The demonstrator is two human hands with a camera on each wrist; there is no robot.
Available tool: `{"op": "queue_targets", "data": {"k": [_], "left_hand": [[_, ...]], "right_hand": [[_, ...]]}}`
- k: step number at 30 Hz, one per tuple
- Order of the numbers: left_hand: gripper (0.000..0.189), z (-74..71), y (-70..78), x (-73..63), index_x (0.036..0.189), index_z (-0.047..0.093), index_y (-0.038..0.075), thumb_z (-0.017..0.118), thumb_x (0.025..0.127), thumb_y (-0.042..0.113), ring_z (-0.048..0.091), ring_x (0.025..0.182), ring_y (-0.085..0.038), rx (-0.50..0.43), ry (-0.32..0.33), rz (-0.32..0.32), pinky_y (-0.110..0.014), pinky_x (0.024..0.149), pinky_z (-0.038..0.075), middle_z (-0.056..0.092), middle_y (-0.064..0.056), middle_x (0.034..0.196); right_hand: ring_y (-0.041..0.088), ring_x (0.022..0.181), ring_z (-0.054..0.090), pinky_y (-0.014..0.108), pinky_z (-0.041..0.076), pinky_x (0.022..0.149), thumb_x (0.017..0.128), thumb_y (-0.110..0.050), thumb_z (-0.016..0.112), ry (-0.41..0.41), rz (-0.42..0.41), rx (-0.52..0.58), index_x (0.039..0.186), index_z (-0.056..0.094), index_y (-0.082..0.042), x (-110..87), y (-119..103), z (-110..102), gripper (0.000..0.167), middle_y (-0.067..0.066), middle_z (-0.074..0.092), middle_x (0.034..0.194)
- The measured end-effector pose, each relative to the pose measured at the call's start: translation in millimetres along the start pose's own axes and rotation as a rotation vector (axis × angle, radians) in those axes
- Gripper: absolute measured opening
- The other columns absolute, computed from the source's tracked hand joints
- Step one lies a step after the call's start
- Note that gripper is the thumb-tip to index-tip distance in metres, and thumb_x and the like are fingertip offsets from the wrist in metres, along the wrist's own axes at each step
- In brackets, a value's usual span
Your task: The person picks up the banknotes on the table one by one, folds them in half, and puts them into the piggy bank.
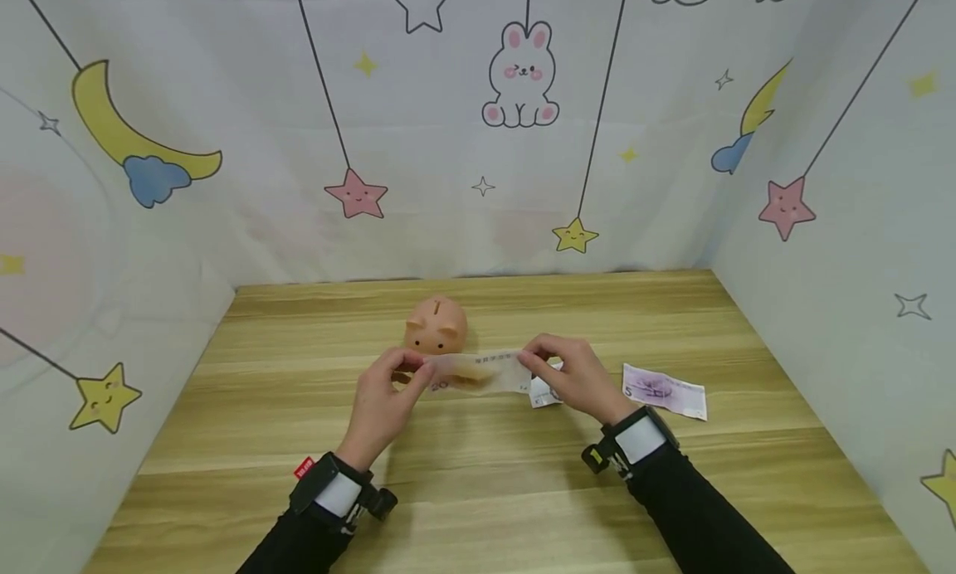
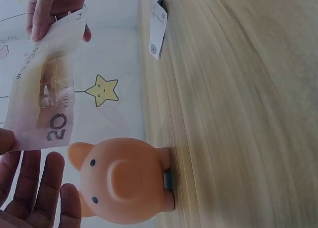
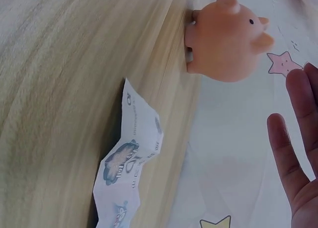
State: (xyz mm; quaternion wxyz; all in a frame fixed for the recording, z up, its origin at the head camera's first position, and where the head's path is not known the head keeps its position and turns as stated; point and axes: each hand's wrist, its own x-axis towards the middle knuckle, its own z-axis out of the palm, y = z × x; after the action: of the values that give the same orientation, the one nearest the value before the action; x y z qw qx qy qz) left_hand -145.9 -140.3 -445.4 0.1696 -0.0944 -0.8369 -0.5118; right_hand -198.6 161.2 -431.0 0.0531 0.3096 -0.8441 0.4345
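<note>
While the left hand point(image 1: 379, 406) pinches one end of the banknote point(image 1: 478, 375), its other fingers loosely spread, the right hand point(image 1: 581, 378) pinches the opposite end, so the note's long axis runs nine to three o'clock. The piggy bank point(image 1: 436, 332) stands at one o'clock from the left hand, the nearer one; its slot point(image 1: 436, 307) points roughly twelve to six. Only the head view shows that slot; the right wrist view reveals zigzag creases in a crumpled note point(image 3: 130, 153), partly hidden from above.
</note>
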Motion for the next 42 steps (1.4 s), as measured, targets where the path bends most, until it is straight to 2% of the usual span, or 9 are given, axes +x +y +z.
{"op": "queue_targets", "data": {"k": [4, 9, 13, 16, 19, 24, 35, 38, 42], "left_hand": [[0.024, 0.6, -1.3, 0.7, 0.12, 0.072, 0.005, 0.076, 0.102, 0.019, 0.071, 0.099, -0.02, -0.104, -0.046, -0.079, -0.027, 0.085, 0.057, 0.074, -0.009, 0.11], [0.045, -0.2, -5.3, 1.8, 0.141, 0.065, 0.007, 0.078, 0.1, 0.023, 0.068, 0.116, -0.024, -0.221, -0.137, -0.188, -0.027, 0.095, 0.055, 0.072, -0.012, 0.126], [0.037, 1.4, -9.7, 1.6, 0.133, 0.069, 0.008, 0.079, 0.1, 0.023, 0.065, 0.117, -0.023, -0.28, -0.201, -0.245, -0.028, 0.094, 0.056, 0.07, -0.01, 0.124], [0.031, 3.8, -10.2, -0.8, 0.125, 0.073, 0.008, 0.08, 0.099, 0.022, 0.066, 0.112, -0.022, -0.313, -0.199, -0.263, -0.028, 0.09, 0.057, 0.07, -0.009, 0.119], [0.029, 7.2, -6.6, -3.1, 0.122, 0.075, 0.007, 0.083, 0.097, 0.021, 0.067, 0.105, -0.021, -0.327, -0.158, -0.249, -0.028, 0.084, 0.057, 0.071, -0.009, 0.116], [0.029, 14.7, -0.5, -6.6, 0.116, 0.077, 0.01, 0.087, 0.092, 0.022, 0.065, 0.095, -0.022, -0.272, -0.112, -0.205, -0.028, 0.074, 0.053, 0.071, -0.007, 0.107], [0.02, 28.0, 2.1, -10.7, 0.099, 0.076, 0.01, 0.09, 0.089, 0.019, 0.06, 0.081, -0.016, -0.181, -0.009, -0.165, -0.026, 0.066, 0.048, 0.068, -0.001, 0.091], [0.019, 30.4, 1.9, -10.7, 0.094, 0.073, 0.011, 0.09, 0.089, 0.017, 0.06, 0.081, -0.015, -0.14, 0.024, -0.125, -0.026, 0.068, 0.048, 0.067, 0.002, 0.09], [0.017, 34.3, 3.2, -10.9, 0.093, 0.072, 0.012, 0.089, 0.089, 0.013, 0.06, 0.08, -0.014, -0.078, 0.081, -0.027, -0.027, 0.071, 0.049, 0.069, 0.003, 0.09]], "right_hand": [[0.008, 0.082, 0.067, 0.038, 0.056, 0.075, 0.107, -0.02, 0.068, -0.004, -0.019, -0.01, 0.101, 0.077, -0.019, -0.3, -8.3, -1.5, 0.011, -0.012, 0.07, 0.087], [0.007, 0.081, 0.066, 0.033, 0.056, 0.073, 0.106, -0.016, 0.069, 0.011, -0.09, -0.03, 0.102, 0.077, -0.019, -1.7, -19.3, -4.1, 0.009, -0.012, 0.071, 0.089], [0.007, 0.081, 0.066, 0.032, 0.056, 0.073, 0.106, -0.014, 0.07, 0.021, -0.125, -0.021, 0.102, 0.077, -0.018, -2.7, -23.8, -4.6, 0.009, -0.011, 0.072, 0.091], [0.008, 0.082, 0.067, 0.031, 0.057, 0.075, 0.106, -0.015, 0.07, 0.033, -0.101, 0.002, 0.103, 0.077, -0.017, -3.0, -22.6, -3.7, 0.009, -0.011, 0.072, 0.09], [0.009, 0.084, 0.068, 0.034, 0.058, 0.079, 0.106, -0.015, 0.069, 0.047, -0.063, 0.032, 0.103, 0.077, -0.016, -3.1, -17.4, -2.2, 0.009, -0.01, 0.072, 0.09], [0.011, 0.085, 0.07, 0.039, 0.059, 0.082, 0.107, -0.014, 0.068, 0.069, -0.025, 0.072, 0.104, 0.077, -0.015, -3.7, -8.5, 0.8, 0.01, -0.008, 0.071, 0.087], [0.014, 0.085, 0.071, 0.034, 0.056, 0.082, 0.107, -0.014, 0.068, 0.093, 0.007, 0.125, 0.103, 0.077, -0.014, -4.5, 3.6, 6.4, 0.01, -0.007, 0.07, 0.083], [0.014, 0.084, 0.071, 0.033, 0.056, 0.081, 0.107, -0.013, 0.068, 0.096, 0.011, 0.128, 0.102, 0.077, -0.015, -5.7, 6.0, 7.3, 0.01, -0.006, 0.07, 0.082], [0.014, 0.084, 0.071, 0.034, 0.056, 0.081, 0.107, -0.015, 0.068, 0.091, 0.017, 0.133, 0.102, 0.076, -0.015, -7.4, 5.4, 8.4, 0.01, -0.007, 0.071, 0.082]]}}
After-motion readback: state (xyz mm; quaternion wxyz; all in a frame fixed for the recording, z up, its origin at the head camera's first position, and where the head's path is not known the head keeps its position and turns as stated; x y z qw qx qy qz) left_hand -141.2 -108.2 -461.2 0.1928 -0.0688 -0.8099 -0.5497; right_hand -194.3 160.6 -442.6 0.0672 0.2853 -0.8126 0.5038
